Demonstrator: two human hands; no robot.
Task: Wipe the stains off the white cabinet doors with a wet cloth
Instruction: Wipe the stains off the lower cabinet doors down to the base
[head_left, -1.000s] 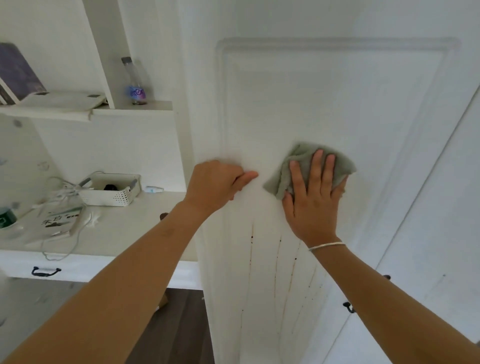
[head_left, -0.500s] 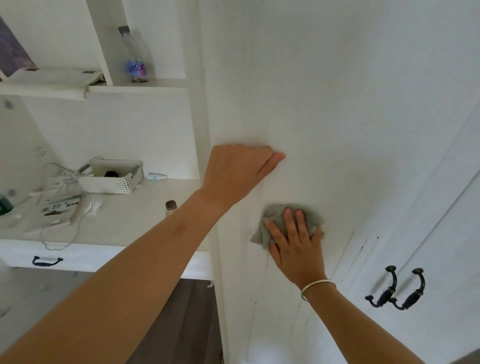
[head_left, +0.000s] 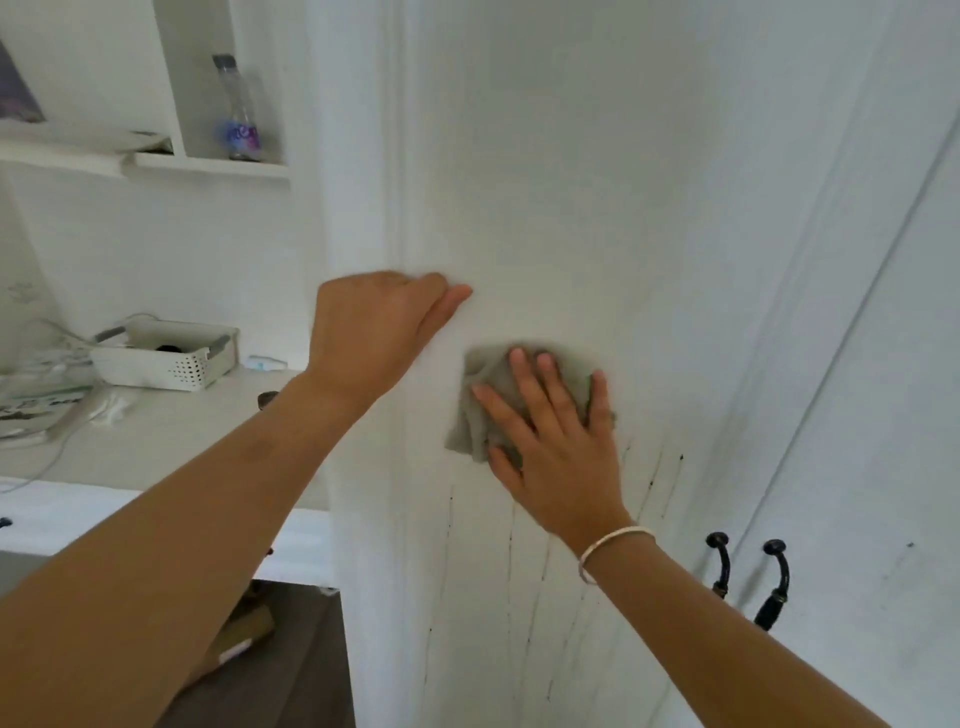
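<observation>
Cabinet door, white and panelled, takes up most of the middle of the view. Going from the left: a white desk with a perforated white basket and some cables and papers on it, and above that a shelf with a clear plastic bottle standing upright. Next comes the left hand, up against the door's left edge with the thumb lying on the face; the fingers fold out of sight, so I honestly can't tell if they're gripping the edge. Just right of it and a bit lower is the grey-green cloth, bunched against the door, with the right hand pressing it flat, fingers straight and spread. That wrist has a thin pale bracelet. Dark drip stains run down the door below the cloth and to its right. Further right, two dark curved handles sit side by side where this door meets the next one.
</observation>
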